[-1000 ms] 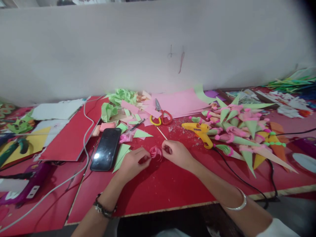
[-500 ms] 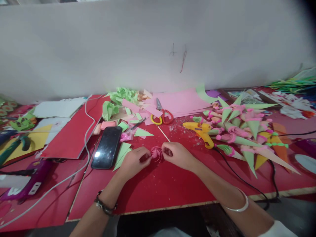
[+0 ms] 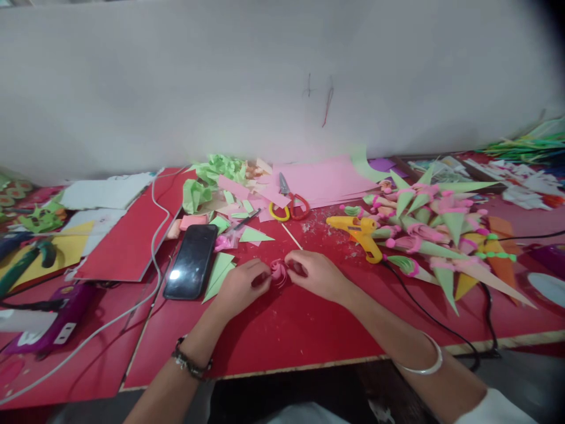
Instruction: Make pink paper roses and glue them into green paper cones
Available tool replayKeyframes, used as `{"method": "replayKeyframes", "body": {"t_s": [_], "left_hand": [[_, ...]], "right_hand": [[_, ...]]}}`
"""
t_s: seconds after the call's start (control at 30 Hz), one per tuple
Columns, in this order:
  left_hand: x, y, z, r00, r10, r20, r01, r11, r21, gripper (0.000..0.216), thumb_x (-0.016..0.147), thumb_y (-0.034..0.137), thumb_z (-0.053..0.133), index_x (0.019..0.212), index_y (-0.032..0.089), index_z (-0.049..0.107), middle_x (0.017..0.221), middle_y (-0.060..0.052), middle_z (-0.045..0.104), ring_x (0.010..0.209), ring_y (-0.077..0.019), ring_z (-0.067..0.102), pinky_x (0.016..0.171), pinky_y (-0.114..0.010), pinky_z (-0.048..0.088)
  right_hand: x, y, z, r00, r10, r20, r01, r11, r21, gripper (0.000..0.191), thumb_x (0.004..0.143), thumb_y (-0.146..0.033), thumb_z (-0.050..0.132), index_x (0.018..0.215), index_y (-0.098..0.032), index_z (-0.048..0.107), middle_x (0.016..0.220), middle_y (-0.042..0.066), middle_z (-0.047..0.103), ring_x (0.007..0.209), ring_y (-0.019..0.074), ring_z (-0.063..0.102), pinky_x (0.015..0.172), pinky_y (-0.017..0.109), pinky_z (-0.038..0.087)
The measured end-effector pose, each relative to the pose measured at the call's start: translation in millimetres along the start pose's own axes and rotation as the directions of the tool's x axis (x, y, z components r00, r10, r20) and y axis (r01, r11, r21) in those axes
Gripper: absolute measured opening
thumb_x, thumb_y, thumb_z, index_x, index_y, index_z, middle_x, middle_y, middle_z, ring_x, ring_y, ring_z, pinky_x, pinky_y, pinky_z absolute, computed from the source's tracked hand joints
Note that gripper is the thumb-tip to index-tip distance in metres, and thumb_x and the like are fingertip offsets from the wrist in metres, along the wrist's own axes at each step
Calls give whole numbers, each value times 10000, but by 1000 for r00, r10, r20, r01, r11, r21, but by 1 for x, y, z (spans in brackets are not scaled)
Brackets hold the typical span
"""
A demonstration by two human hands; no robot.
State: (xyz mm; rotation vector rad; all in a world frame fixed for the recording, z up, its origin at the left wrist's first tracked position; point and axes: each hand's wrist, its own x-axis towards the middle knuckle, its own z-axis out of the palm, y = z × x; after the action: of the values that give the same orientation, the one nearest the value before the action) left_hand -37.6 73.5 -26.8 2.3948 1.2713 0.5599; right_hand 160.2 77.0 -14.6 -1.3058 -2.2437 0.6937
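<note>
A pink coil of thin paper strips (image 3: 278, 272), loosely curled like a small flower, is between my hands low over the red table. My left hand (image 3: 245, 285) pinches its left side with thumb and fingertips. From the right, my right hand (image 3: 318, 275) has its fingers curled in a pinch at the coil's other edge. Just beyond the hands lies a thin wooden stick (image 3: 292, 237). Scissors (image 3: 296, 207) with one yellow and one red handle rest farther back. A yellow glue gun (image 3: 362, 232) lies to the right of my right hand.
Left of my left hand are a black phone (image 3: 190, 265) and green paper triangles (image 3: 219, 274). Pink paper sheets (image 3: 322, 179) and crumpled green paper (image 3: 220, 169) lie near the wall. Paper cones (image 3: 452, 227) are heaped at right. A white cable (image 3: 155, 247) crosses the left side.
My right hand has shifted slightly left and up, and the hands are a little closer together. The pink coil's loose loops look more gathered.
</note>
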Motion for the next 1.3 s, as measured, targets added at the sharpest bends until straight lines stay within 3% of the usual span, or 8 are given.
{"method": "replayKeyframes", "body": {"t_s": [0.2,0.37,0.5,0.77,1.07,1.3], "left_hand": [[0,0,0,1000,10,-11,-10,1000,3,85,757,185,479,741,184,563,725,-6,562,648,-109,520,590,-197,386],[-1,1,0,996,30,-87,-24,997,72,113,777,269,503,759,199,589,724,-4,578,620,-97,523,565,-187,372],[-2,3,0,985,111,-131,-85,977,194,224,808,353,471,730,203,618,664,-1,575,566,-86,501,549,-199,351],[-4,2,3,952,262,-158,-197,921,336,261,841,330,432,734,195,627,656,1,589,564,-89,514,519,-221,324],[-3,4,5,944,254,-210,-171,923,344,261,834,342,441,726,182,617,652,-1,586,546,-87,503,510,-214,336],[-3,5,5,949,256,-185,-172,910,377,276,845,325,424,703,178,610,617,2,577,530,-88,496,507,-218,325]], "right_hand": [[1,2,3,1000,-14,-23,15,1000,11,83,762,-205,471,796,-204,546,700,-15,538,576,85,436,519,195,281],[1,1,5,999,-25,-35,25,1000,1,67,759,-188,466,750,-195,533,684,-20,530,574,82,433,523,194,281],[1,0,4,999,-27,-23,27,1000,-6,52,736,-168,474,724,-189,520,665,-21,523,574,82,437,520,192,276],[1,0,3,998,-45,-38,45,999,-2,61,736,-195,493,774,-194,541,672,-24,524,574,80,441,520,188,282],[0,1,9,995,-82,-58,85,995,56,80,779,-225,479,780,-197,554,685,-16,525,579,81,446,524,189,291],[1,-1,7,995,-94,-27,94,995,36,45,752,-173,485,748,-193,524,662,-28,503,570,76,426,522,183,276]]}}
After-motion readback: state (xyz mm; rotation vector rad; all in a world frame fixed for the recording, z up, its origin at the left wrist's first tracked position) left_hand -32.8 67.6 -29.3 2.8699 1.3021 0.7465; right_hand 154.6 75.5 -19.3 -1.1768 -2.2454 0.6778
